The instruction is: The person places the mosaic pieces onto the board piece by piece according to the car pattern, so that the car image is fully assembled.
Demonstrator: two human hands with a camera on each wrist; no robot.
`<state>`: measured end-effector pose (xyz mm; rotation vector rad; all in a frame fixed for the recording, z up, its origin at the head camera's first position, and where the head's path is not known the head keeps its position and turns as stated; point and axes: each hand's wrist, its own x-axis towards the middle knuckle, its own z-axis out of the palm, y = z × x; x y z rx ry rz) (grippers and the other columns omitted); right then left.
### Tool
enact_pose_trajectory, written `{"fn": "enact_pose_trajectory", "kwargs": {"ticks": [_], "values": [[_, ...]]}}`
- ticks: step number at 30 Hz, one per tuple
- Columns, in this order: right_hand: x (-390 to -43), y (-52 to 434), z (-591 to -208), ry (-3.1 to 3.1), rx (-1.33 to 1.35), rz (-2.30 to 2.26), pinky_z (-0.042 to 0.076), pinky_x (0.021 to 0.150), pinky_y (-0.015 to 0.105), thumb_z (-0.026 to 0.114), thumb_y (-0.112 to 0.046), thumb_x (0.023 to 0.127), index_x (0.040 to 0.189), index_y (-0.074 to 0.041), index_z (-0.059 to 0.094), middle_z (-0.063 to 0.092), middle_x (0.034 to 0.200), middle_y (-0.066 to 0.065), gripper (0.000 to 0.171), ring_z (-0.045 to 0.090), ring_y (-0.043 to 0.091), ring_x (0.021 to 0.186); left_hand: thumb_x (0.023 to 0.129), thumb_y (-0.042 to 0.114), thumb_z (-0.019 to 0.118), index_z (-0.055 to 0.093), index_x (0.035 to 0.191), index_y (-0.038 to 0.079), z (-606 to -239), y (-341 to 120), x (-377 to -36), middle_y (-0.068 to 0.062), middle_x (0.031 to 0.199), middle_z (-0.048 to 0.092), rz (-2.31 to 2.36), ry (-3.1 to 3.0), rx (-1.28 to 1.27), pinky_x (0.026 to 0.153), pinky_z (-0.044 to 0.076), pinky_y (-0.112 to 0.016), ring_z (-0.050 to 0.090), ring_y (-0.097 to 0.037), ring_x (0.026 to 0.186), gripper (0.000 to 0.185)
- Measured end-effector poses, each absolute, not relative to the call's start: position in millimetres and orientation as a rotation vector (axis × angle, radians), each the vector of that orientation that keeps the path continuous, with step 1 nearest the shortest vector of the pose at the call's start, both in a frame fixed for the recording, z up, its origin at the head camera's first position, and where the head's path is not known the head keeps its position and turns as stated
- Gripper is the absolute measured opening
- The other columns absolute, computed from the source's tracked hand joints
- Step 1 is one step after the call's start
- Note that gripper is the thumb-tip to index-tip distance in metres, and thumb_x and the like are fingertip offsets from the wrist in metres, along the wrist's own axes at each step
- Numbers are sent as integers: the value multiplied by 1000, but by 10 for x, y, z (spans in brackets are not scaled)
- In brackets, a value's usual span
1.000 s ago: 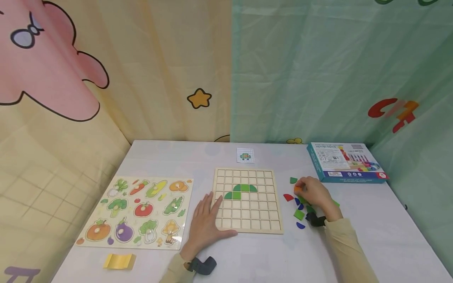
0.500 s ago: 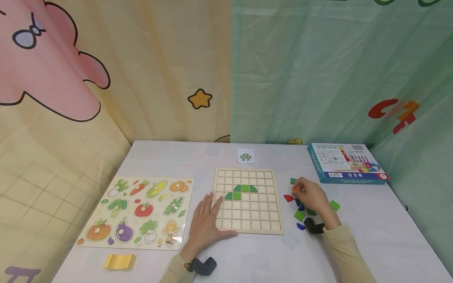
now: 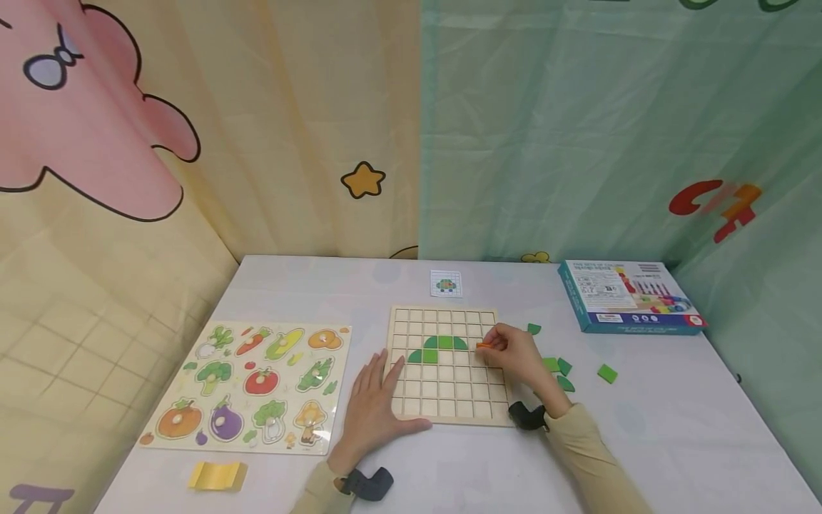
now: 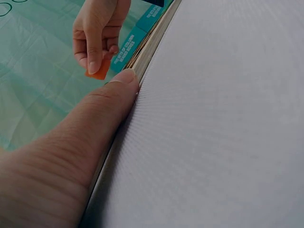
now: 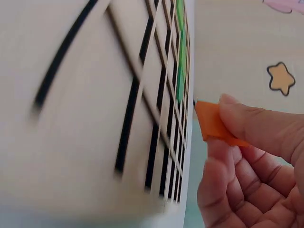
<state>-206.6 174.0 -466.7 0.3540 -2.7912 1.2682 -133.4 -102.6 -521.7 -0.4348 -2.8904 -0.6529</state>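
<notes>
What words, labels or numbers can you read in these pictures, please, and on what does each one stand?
Blue box: print on its top and front edge, too small to read.
Green curtain: red and orange letter-like shapes, not legible as a word.
Small card: a gridded picture, no readable text.
Vegetable puzzle: pictures only, no words.
Left wrist view: white print on the box's teal edge, blurred.

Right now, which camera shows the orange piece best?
Right wrist: the orange piece fills the frame, pinched by the right hand. The left wrist view shows it small and distant; the head view shows only a sliver over the grid board.
</notes>
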Motion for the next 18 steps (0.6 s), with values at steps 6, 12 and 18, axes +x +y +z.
{"fn": "enact_pose_trajectory", "kwargs": {"ticks": [6,12,18], "values": [[-2088,1483,-4654,-2820,412,1384,49,57,24,79,-11,77,78,-7,64,60,71,-2,16,55,12,64,59,84,60,32,149,17,-5212,-1025,-1331,-15,155,16,-658,-2897,-433,114,9,-45,11,-31,142,117],[-2112,1331,-4675,-2881,467,1389,50,61,25,76,-7,80,81,-9,67,62,74,-4,9,55,12,66,59,82,63,32,149,16,-5197,-1025,-1323,-16,155,17,-665,-2890,-444,113,9,-45,12,-32,141,116],[-2126,1259,-4695,-2886,522,1337,50,62,26,74,-6,82,81,-9,69,63,74,-5,6,56,11,67,59,82,63,32,149,16,-5192,-1026,-1325,-16,155,17,-653,-2895,-442,114,9,-44,11,-31,142,115]]}}
